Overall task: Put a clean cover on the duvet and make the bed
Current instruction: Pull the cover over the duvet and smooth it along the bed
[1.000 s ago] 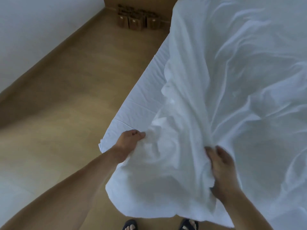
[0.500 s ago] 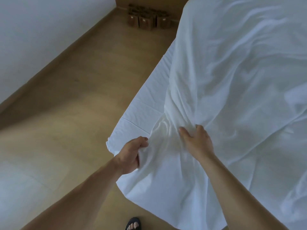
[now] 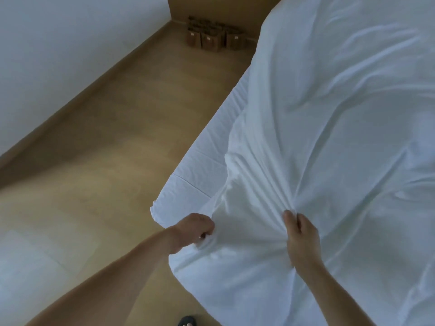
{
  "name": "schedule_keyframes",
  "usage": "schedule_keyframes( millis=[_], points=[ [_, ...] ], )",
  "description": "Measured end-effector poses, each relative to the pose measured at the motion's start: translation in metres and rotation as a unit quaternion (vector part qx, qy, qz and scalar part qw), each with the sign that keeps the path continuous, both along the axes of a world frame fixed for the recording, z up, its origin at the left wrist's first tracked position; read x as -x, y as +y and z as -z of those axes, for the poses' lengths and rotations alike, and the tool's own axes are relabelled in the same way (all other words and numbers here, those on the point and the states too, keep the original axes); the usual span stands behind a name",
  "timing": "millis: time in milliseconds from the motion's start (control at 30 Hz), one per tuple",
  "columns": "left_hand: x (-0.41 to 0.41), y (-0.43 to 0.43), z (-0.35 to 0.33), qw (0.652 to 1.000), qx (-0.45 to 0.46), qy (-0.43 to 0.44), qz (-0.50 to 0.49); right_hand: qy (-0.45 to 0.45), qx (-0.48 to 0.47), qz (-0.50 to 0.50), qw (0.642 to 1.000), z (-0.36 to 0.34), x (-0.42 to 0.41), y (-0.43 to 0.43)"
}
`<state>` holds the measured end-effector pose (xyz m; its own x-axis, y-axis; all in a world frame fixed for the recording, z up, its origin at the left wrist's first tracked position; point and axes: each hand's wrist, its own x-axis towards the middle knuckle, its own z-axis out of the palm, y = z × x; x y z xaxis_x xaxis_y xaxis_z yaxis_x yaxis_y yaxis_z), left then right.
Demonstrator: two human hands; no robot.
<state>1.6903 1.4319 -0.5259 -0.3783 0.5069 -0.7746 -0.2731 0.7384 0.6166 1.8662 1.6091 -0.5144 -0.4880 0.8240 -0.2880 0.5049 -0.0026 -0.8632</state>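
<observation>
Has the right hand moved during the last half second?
Yes. The right hand pulled back nearer the camera, farther from the bed corner, gripping the duvet cover.

White wall (image 3: 58, 55), wooden floor (image 3: 113, 161), brown bags (image 3: 211, 38) cornered.

The white duvet cover (image 3: 329, 137) is lying rumpled across the bed (image 3: 188, 184), its near edge hanging over the corner. Creases are fanning out from a gathered bunch near that edge.
</observation>
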Motion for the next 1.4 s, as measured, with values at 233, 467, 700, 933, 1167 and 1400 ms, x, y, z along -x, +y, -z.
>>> schedule_keyframes(
  millis=[233, 467, 700, 933, 1167, 1400],
  points=[
    [0.009, 0.068, 0.01, 0.983, -0.051, 0.112, -0.134, 0.17, 0.043, 0.145, 0.974, -0.016, -0.011, 0.0],
    [-0.047, 0.128, 0.011, 1.0, 0.004, -0.026, 0.014, -0.077, 0.028, 0.006, 0.997, 0.016, -0.023, 0.024],
    [-0.034, 0.107, -0.023, 0.994, -0.005, 0.082, -0.073, -0.109, 0.0, -0.007, 0.994, 0.016, -0.027, 0.037],
    [0.09, 0.018, -0.108, 0.963, 0.007, 0.219, -0.155, -0.118, -0.156, -0.119, 0.973, -0.021, 0.029, 0.013],
    [0.097, 0.037, 0.033, 0.922, 0.226, 0.306, 0.067, -0.372, -0.012, -0.197, 0.907, 0.051, 0.023, 0.005],
    [0.048, 0.098, 0.02, 0.763, 0.133, 0.535, 0.338, -0.336, -0.044, -0.128, 0.932, 0.047, -0.015, 0.013]
  ],
)
